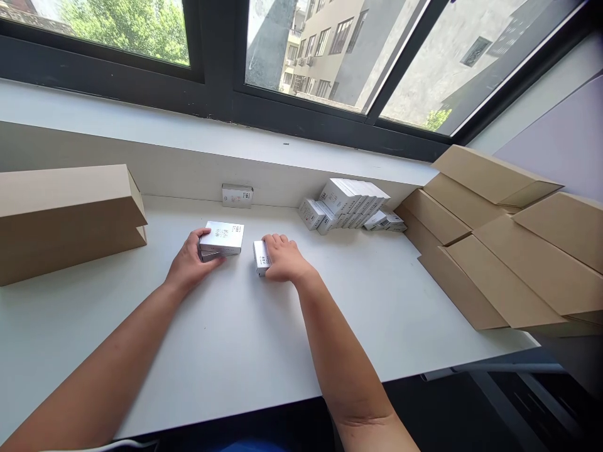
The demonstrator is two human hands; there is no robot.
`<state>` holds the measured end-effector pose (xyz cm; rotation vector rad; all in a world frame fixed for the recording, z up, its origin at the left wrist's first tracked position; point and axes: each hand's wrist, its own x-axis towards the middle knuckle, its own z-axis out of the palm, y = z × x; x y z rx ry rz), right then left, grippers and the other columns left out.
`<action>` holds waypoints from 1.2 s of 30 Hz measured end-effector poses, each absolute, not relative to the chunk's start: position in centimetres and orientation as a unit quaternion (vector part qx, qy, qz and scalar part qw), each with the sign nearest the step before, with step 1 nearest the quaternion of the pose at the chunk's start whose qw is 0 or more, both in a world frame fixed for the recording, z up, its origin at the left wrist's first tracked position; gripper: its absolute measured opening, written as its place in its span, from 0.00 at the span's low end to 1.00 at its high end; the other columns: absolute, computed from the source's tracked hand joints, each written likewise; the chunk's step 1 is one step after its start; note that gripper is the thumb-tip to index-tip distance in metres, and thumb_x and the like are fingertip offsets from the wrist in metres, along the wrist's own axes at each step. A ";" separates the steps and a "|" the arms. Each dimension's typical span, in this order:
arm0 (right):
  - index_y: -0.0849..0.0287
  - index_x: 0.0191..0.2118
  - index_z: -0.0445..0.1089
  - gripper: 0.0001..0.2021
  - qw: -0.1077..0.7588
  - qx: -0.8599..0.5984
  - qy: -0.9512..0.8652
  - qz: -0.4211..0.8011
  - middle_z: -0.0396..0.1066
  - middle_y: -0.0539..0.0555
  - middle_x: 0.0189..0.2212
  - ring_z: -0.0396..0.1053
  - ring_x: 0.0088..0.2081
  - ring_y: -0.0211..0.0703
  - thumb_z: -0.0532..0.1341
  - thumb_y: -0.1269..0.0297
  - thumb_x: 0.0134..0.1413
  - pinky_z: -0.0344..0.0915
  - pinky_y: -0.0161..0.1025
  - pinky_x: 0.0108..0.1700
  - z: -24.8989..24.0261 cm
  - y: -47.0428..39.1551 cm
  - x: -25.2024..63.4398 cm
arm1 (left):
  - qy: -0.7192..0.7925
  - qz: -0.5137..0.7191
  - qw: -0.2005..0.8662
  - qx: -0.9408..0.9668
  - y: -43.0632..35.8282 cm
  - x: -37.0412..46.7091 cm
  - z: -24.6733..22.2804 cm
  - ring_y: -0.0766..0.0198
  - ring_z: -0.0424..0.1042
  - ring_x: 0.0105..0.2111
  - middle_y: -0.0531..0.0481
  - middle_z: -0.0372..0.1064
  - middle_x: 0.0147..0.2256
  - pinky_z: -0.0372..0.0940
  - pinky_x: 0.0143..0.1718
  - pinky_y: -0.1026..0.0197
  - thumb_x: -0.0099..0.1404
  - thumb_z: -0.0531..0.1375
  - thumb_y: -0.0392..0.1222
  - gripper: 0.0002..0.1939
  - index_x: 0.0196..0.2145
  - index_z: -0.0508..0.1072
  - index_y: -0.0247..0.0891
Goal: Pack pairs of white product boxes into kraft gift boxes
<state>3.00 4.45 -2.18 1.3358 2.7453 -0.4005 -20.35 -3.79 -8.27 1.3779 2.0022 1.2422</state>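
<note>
My left hand [189, 260] is closed around the left end of a small stack of white boxes [225, 236] with dark print on top; at least two lie one on the other. To the right, my right hand [285, 258] grips another small white box [261, 257] from above, its fingers covering the box's right part. A gap of bare table separates the two. Behind them a single white box [237, 196] stands against the back wall.
Stacked white boxes [346, 204] stand at the back right, with a few lying flat [386, 221] beside them. Brown cardboard boxes [513, 251] are piled along the right edge. A large brown carton [66, 220] lies at the left. A window runs behind the white table [226, 364].
</note>
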 end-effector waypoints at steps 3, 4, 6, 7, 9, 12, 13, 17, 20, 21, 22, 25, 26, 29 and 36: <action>0.56 0.55 0.57 0.33 0.018 0.433 0.892 -0.130 0.64 0.59 0.53 0.59 0.55 0.55 0.62 0.72 0.38 0.58 0.49 0.56 -2.5 4.5 2.7 | 0.739 0.414 0.191 0.496 -3.7 -20.7 -8.2 0.49 0.73 0.51 0.47 0.71 0.54 0.68 0.51 0.48 0.52 0.71 0.52 0.37 0.57 0.64 0.50; 0.56 0.55 0.57 0.33 0.015 0.434 0.891 -0.131 0.64 0.59 0.53 0.59 0.55 0.55 0.61 0.72 0.38 0.58 0.49 0.56 -2.6 4.5 2.6 | 0.737 0.418 0.193 0.495 -3.7 -20.8 -8.2 0.49 0.72 0.52 0.47 0.72 0.54 0.67 0.52 0.48 0.52 0.71 0.51 0.36 0.57 0.64 0.50; 0.57 0.56 0.57 0.34 0.005 0.437 0.889 -0.136 0.65 0.59 0.54 0.59 0.55 0.55 0.61 0.72 0.38 0.58 0.50 0.57 -2.8 4.6 2.4 | 0.722 0.426 0.212 0.502 -3.7 -21.0 -8.2 0.49 0.72 0.53 0.47 0.72 0.54 0.67 0.53 0.48 0.51 0.71 0.50 0.36 0.56 0.65 0.50; 0.57 0.58 0.56 0.35 -0.002 0.440 0.887 -0.138 0.65 0.59 0.54 0.60 0.55 0.55 0.61 0.72 0.38 0.58 0.50 0.57 -2.9 4.6 2.4 | 0.714 0.427 0.223 0.508 -3.7 -21.1 -8.3 0.49 0.72 0.54 0.47 0.71 0.55 0.66 0.54 0.48 0.51 0.71 0.49 0.35 0.55 0.65 0.50; 0.58 0.61 0.54 0.39 -0.020 0.448 0.883 -0.138 0.63 0.60 0.57 0.59 0.56 0.55 0.61 0.71 0.38 0.58 0.50 0.58 -3.3 4.8 2.3 | 0.695 0.429 0.243 0.523 -3.8 -21.1 -8.5 0.48 0.71 0.56 0.46 0.71 0.56 0.65 0.56 0.47 0.50 0.72 0.48 0.34 0.54 0.66 0.49; 0.58 0.65 0.50 0.43 -0.042 0.456 0.879 -0.131 0.61 0.60 0.61 0.58 0.59 0.56 0.61 0.70 0.39 0.57 0.52 0.59 -3.6 5.0 2.2 | 0.660 0.451 0.272 0.535 -3.9 -20.7 -8.8 0.47 0.67 0.61 0.44 0.65 0.61 0.64 0.58 0.45 0.50 0.72 0.48 0.32 0.50 0.66 0.47; 0.58 0.65 0.50 0.43 -0.046 0.456 0.879 -0.131 0.61 0.60 0.61 0.57 0.59 0.56 0.61 0.70 0.39 0.57 0.52 0.59 -3.7 5.0 2.2 | 0.647 0.463 0.279 0.538 -3.9 -20.5 -8.8 0.47 0.65 0.62 0.43 0.61 0.63 0.64 0.59 0.45 0.49 0.73 0.48 0.32 0.49 0.64 0.46; 0.57 0.63 0.55 0.41 -0.049 0.441 0.885 -0.143 0.66 0.58 0.57 0.60 0.56 0.55 0.62 0.71 0.37 0.58 0.51 0.58 -3.4 4.8 2.0 | 0.624 0.464 0.306 0.549 -4.1 -20.0 -8.6 0.46 0.62 0.64 0.39 0.54 0.66 0.64 0.59 0.44 0.46 0.75 0.48 0.48 0.59 0.53 0.49; 0.54 0.61 0.58 0.40 -0.049 0.423 0.892 -0.150 0.67 0.56 0.54 0.61 0.54 0.54 0.62 0.72 0.35 0.59 0.51 0.56 -3.0 4.5 1.8 | 0.639 0.442 0.310 0.548 -4.2 -19.9 -8.2 0.47 0.62 0.63 0.40 0.55 0.65 0.64 0.59 0.45 0.46 0.75 0.49 0.57 0.65 0.47 0.51; 0.54 0.60 0.59 0.39 -0.050 0.420 0.894 -0.150 0.67 0.55 0.53 0.61 0.54 0.53 0.62 0.72 0.35 0.59 0.51 0.56 -3.0 4.4 1.7 | 0.644 0.438 0.309 0.545 -4.2 -20.0 -8.1 0.47 0.64 0.61 0.41 0.56 0.64 0.65 0.58 0.45 0.46 0.75 0.49 0.56 0.65 0.49 0.51; 0.54 0.60 0.59 0.39 -0.051 0.418 0.894 -0.150 0.67 0.55 0.53 0.61 0.54 0.53 0.62 0.72 0.35 0.59 0.51 0.55 -3.0 4.4 1.7 | 0.649 0.435 0.309 0.542 -4.2 -20.0 -8.0 0.47 0.65 0.60 0.42 0.58 0.62 0.65 0.57 0.46 0.46 0.75 0.50 0.54 0.64 0.52 0.51; 0.54 0.59 0.59 0.38 -0.053 0.418 0.895 -0.148 0.67 0.56 0.52 0.61 0.53 0.54 0.62 0.72 0.35 0.60 0.51 0.54 -3.1 4.3 1.6 | 0.659 0.428 0.310 0.536 -4.2 -20.1 -7.9 0.47 0.67 0.56 0.44 0.63 0.58 0.66 0.55 0.47 0.46 0.74 0.52 0.47 0.60 0.59 0.49; 0.54 0.59 0.59 0.37 -0.054 0.418 0.895 -0.147 0.67 0.56 0.52 0.61 0.53 0.54 0.62 0.72 0.35 0.60 0.51 0.54 -3.1 4.3 1.6 | 0.661 0.426 0.309 0.536 -4.2 -20.1 -7.9 0.48 0.68 0.55 0.45 0.64 0.57 0.67 0.54 0.47 0.46 0.74 0.52 0.45 0.59 0.60 0.49; 0.54 0.58 0.59 0.37 -0.053 0.419 0.895 -0.147 0.67 0.56 0.51 0.61 0.52 0.54 0.62 0.71 0.35 0.59 0.51 0.54 -3.1 4.4 1.6 | 0.664 0.420 0.303 0.540 -4.3 -20.0 -7.8 0.50 0.69 0.51 0.46 0.64 0.55 0.67 0.49 0.50 0.47 0.74 0.53 0.42 0.56 0.62 0.48; 0.55 0.56 0.58 0.34 -0.037 0.435 0.889 -0.138 0.66 0.57 0.53 0.61 0.55 0.54 0.62 0.71 0.38 0.57 0.52 0.60 -2.6 4.2 2.0 | 0.664 0.420 0.297 0.542 -4.4 -19.7 -7.8 0.55 0.70 0.45 0.50 0.66 0.48 0.65 0.43 0.56 0.48 0.72 0.58 0.33 0.45 0.62 0.46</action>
